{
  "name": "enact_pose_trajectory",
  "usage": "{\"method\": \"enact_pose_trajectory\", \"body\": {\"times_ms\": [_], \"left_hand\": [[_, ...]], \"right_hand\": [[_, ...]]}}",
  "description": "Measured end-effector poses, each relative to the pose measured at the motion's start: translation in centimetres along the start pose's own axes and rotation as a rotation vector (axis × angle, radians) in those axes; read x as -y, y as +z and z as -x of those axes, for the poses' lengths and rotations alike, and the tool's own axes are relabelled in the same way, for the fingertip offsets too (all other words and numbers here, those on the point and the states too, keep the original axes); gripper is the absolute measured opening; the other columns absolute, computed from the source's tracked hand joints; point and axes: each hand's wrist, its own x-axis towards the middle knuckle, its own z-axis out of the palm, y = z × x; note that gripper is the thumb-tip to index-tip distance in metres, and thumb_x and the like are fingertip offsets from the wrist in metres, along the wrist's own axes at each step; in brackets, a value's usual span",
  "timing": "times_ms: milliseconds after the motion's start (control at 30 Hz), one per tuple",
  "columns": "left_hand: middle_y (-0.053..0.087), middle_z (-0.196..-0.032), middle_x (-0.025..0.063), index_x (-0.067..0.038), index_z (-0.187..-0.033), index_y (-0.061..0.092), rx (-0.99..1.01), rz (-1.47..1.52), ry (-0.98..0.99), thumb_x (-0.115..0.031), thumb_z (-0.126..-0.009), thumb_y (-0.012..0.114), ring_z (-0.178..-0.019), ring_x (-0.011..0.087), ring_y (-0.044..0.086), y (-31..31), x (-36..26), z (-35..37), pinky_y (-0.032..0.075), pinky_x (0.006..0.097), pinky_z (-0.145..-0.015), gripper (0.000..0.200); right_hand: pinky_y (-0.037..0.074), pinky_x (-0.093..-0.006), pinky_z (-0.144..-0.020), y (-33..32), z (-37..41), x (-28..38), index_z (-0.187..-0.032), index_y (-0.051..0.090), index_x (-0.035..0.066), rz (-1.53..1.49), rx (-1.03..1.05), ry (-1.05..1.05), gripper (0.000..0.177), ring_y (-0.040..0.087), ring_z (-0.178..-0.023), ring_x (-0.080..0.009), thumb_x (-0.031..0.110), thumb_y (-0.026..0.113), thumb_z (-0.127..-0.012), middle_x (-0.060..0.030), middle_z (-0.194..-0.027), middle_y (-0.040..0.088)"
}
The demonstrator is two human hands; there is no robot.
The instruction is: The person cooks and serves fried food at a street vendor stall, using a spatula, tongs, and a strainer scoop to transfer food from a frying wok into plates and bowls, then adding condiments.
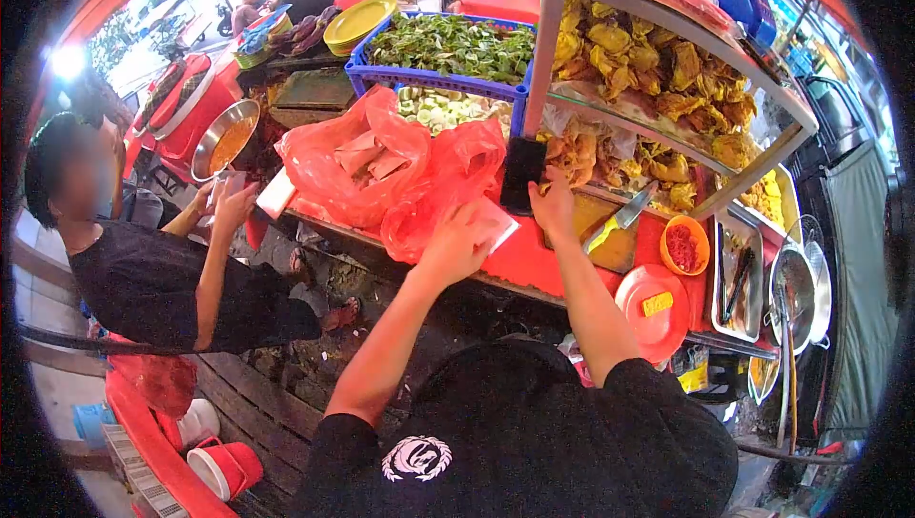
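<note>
My left hand [462,243] is at the edge of the red plastic bags, its fingers bent over a white sheet or paper [499,228]; whether it grips anything is not clear. A red bag [357,161] with brownish packets inside lies on the red-covered counter [534,268]. My right hand [553,202] is beside a black upright object [523,173], fingers apart, in front of the glass case. Right of it, a knife [618,221] with a yellow-green handle lies on a wooden board [612,249].
A glass case [667,127] holds fried pieces. Green leaves fill a blue basket [440,80]. An orange bowl [684,243], a pink plate [652,312] and a metal tray [737,275] stand at right. Another person [172,270] stands at left near a pan [227,140].
</note>
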Motion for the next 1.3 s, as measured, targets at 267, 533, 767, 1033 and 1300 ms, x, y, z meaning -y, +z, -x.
{"method": "enact_pose_trajectory", "body": {"times_ms": [267, 533, 767, 1033, 1300], "left_hand": [[0.023, -0.154, 0.019, -0.005, -0.137, 0.045, 0.107, -0.627, -0.334, -0.037, -0.083, 0.061, -0.14, 0.0476, 0.016, 8.9, 10.9, 2.2, 0.013, 0.0631, -0.112, 0.065], [0.034, -0.148, 0.019, -0.006, -0.14, 0.041, 0.143, -0.633, -0.486, -0.042, -0.082, 0.061, -0.139, 0.0465, 0.019, 5.5, 12.7, 2.1, 0.013, 0.0624, -0.112, 0.072], [0.051, -0.13, 0.0195, -0.006, -0.115, 0.062, -0.016, -0.341, -0.225, -0.027, -0.084, 0.064, -0.124, 0.037, 0.045, 2.1, 4.9, 2.2, 0.033, 0.0501, -0.105, 0.037], [0.062, -0.093, 0.013, -0.004, -0.095, 0.066, -0.383, -0.027, -0.265, 0.0, -0.083, 0.062, -0.078, 0.0282, 0.064, -0.8, 3.7, 10.4, 0.051, 0.0329, -0.067, 0.014], [0.062, -0.092, 0.014, -0.002, -0.1, 0.063, -0.657, -0.114, -0.734, -0.004, -0.087, 0.058, -0.082, 0.0289, 0.063, 1.8, 9.9, 24.9, 0.049, 0.0366, -0.072, 0.014]], "right_hand": [[0.05, -0.0425, -0.066, 0.7, -2.7, -0.8, -0.101, 0.056, -0.001, -0.139, 0.308, 0.294, 0.029, 0.065, -0.073, -0.0349, 0.02, 0.068, -0.085, -0.0173, -0.086, 0.067], [0.044, -0.0316, -0.05, -2.4, -2.6, -0.1, -0.09, 0.059, 0.001, -0.578, 0.509, 0.427, 0.017, 0.054, -0.052, -0.0138, 0.016, 0.066, -0.088, -0.0045, -0.075, 0.061], [0.047, -0.0391, -0.081, -0.9, -0.4, -1.2, -0.105, 0.064, -0.004, -0.418, 0.702, 0.503, 0.035, 0.063, -0.092, -0.0267, 0.023, 0.068, -0.082, -0.0156, -0.098, 0.068], [0.046, -0.0461, -0.089, 4.7, -0.9, -0.4, -0.108, 0.064, -0.002, -0.159, 0.763, 0.425, 0.042, 0.059, -0.107, -0.0406, 0.034, 0.058, -0.087, -0.0276, -0.108, 0.063], [0.051, -0.0432, -0.083, 8.4, -4.5, 2.6, -0.105, 0.067, 0.009, 0.021, 0.762, 0.002, 0.028, 0.064, -0.1, -0.0355, 0.029, 0.053, -0.09, -0.0217, -0.101, 0.067]]}}
